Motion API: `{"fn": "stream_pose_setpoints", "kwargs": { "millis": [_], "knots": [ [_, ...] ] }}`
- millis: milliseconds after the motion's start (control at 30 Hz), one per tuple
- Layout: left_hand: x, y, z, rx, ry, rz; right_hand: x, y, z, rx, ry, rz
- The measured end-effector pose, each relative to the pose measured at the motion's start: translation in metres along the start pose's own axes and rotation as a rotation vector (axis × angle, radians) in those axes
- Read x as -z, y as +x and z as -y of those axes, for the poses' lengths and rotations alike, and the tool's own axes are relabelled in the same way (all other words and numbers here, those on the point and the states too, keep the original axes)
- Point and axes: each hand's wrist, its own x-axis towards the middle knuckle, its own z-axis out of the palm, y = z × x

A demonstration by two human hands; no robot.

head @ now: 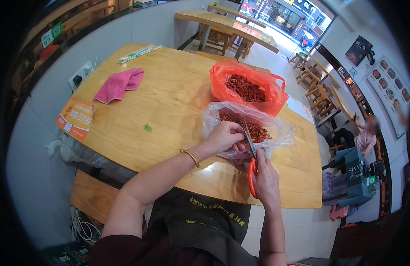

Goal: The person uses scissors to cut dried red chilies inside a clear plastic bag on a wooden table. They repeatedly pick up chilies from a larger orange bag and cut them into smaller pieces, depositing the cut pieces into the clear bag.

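Note:
My right hand (266, 179) grips scissors (251, 146) by their red handles, blades pointing away from me. Above a clear plastic bag (281, 133), my left hand (226, 136) has its fingers curled and pinched beside the blades. Whatever it may hold is hidden by the fingers. Cut red dried chili pieces (260, 133) fill the clear bag's opening. Just beyond it stands an open red plastic bag (220, 81) containing darker dried chilies (245, 88). Some dark red matter shows under the clear bag's near side, partly covered.
The wooden table (168, 109) bears a pink cloth (120, 84), wrapped chopsticks (140, 54), a green leaf (147, 127) and an orange printed card (75, 119). A bench (92, 196) is at left. A seated person (364, 138) and a teal box (354, 176) are at right.

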Motion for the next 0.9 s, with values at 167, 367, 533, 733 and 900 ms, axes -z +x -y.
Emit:
{"fn": "stream_pose_setpoints", "kwargs": {
  "millis": [167, 367, 533, 733, 900],
  "knots": [
    [0.002, 0.001, -0.001, 0.027, 0.066, -0.016, -0.004, 0.002, -0.007, 0.012, 0.005, 0.009],
    [0.001, 0.000, -0.001, 0.012, -0.033, -0.053, 0.001, 0.002, -0.010, -0.038, 0.040, 0.065],
    [0.003, 0.001, 0.001, -0.010, -0.103, -0.031, 0.005, -0.001, -0.004, -0.054, 0.016, 0.031],
    [0.002, 0.001, 0.000, -0.001, -0.120, -0.021, 0.001, 0.000, -0.002, -0.016, -0.021, 0.027],
    [0.003, 0.000, -0.003, 0.027, -0.081, 0.005, -0.001, 0.001, -0.004, 0.001, -0.016, 0.001]
  ]
}}
